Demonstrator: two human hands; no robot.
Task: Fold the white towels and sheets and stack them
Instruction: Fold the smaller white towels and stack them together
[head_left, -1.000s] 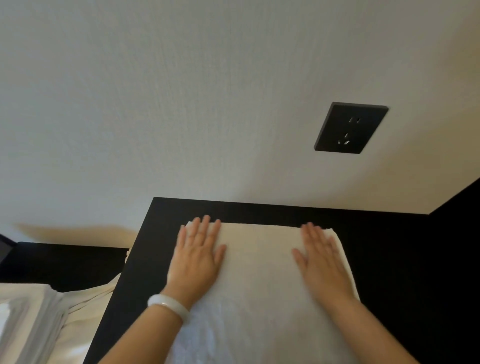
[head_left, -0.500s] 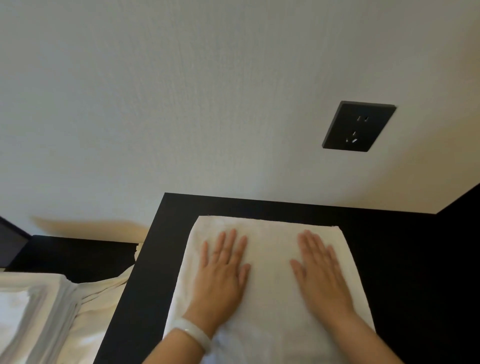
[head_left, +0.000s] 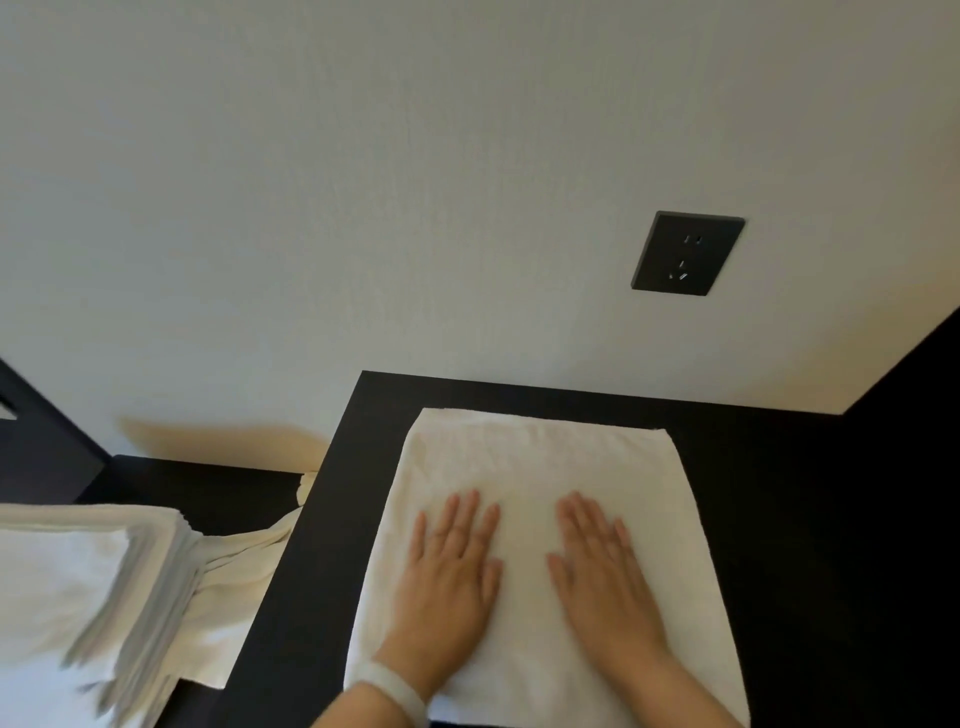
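Observation:
A folded white towel (head_left: 540, 457) lies flat on a black tabletop (head_left: 779, 519) that stands against the wall. My left hand (head_left: 449, 577) presses palm-down on the towel's near left part, fingers straight, with a pale bangle on the wrist. My right hand (head_left: 602, 577) lies flat beside it on the near right part, fingers straight too. At the lower left, on a lower surface, stands a stack of folded white linens (head_left: 78, 587), blurred.
A rumpled white sheet (head_left: 234, 587) spills between the stack and the table's left edge. A black wall socket (head_left: 685, 253) sits on the white wall above the table. A dark panel (head_left: 909, 415) rises at the right. Dark furniture (head_left: 41, 447) stands at far left.
Both hands have slid toward me along the towel, from its far edge to its near half, and come closer together. The view has shifted, showing more of the stack at left.

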